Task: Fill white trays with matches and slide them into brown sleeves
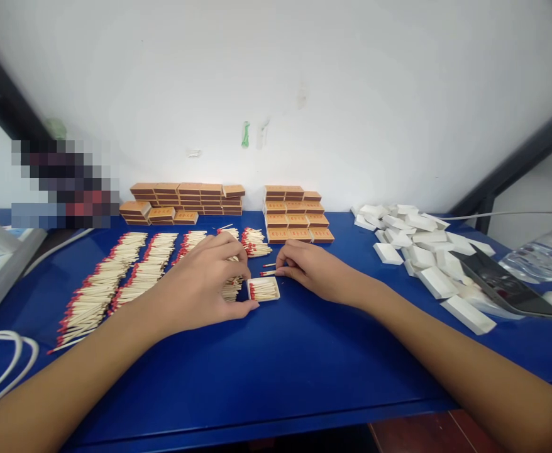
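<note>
A small white matchbox tray (276, 297) lies on the blue table, partly filled with red-tipped matches (263, 289). My left hand (205, 283) curves round the tray's left end, index finger at its far corner and thumb at its near one, steadying it. Just beyond the tray's right corner, my right hand (311, 270) is closed in a pinch on a match (268, 273), its red head pointing left. Another match (269, 265) lies close behind. Loose matches (256, 242) are heaped past the tray, and my left hand partly hides more of them.
Long rows of matches (99, 283) spread at left. Orange matchboxes (186, 196) stand stacked along the wall, with a second stack (295, 220) nearer the middle. White trays (434, 242) are piled at right beside a dark phone (502, 283). A white cable (21, 346) lies at front left.
</note>
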{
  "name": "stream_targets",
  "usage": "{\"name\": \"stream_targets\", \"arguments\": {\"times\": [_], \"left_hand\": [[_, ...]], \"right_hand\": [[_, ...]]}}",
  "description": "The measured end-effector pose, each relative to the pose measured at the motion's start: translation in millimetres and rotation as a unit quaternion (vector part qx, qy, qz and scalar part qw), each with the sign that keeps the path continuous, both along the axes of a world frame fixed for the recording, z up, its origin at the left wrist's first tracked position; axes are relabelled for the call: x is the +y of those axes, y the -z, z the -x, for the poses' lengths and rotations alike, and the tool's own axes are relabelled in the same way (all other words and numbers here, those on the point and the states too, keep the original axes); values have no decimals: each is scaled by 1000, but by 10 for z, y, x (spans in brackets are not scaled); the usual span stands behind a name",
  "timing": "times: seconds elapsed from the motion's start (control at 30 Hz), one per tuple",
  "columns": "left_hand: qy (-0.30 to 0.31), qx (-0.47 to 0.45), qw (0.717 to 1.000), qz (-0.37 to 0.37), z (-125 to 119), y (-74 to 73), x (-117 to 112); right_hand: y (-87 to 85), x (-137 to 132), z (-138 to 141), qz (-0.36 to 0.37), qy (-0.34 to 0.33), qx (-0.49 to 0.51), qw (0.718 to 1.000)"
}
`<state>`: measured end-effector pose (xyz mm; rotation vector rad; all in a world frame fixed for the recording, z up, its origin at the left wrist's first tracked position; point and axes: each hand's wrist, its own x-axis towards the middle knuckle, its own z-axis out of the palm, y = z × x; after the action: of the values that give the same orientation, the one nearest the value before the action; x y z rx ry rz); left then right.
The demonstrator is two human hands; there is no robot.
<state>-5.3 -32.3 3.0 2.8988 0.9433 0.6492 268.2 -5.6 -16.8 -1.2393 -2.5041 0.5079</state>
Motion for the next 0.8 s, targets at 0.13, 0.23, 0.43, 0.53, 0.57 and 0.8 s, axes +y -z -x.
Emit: {"name": "stream_targets", "arguments": {"times": [0.13,0.23,0.43,0.53,0.57,0.8], "left_hand": [[0,2,1000,-1,6,-6,3],[0,5,1000,-2,3,-15,-1],[-2,0,1000,4,-10,-17,-7],[-3,0,1000,4,-3,-5,-4],[-3,1,1000,4,0,-1,-2],[3,5,1000,-4,10,4,10]], "right_hand": [[-8,2,-8,0,6,4,1000],[-6,1,-26,-15,11,18,1000],[-37,-22,-10,10,19,-2,1000],[-49,-30,11,19,31,-16,999],[-49,-30,16,21,34,-18,999],[-7,-20,10,10,33,-25,999]]}}
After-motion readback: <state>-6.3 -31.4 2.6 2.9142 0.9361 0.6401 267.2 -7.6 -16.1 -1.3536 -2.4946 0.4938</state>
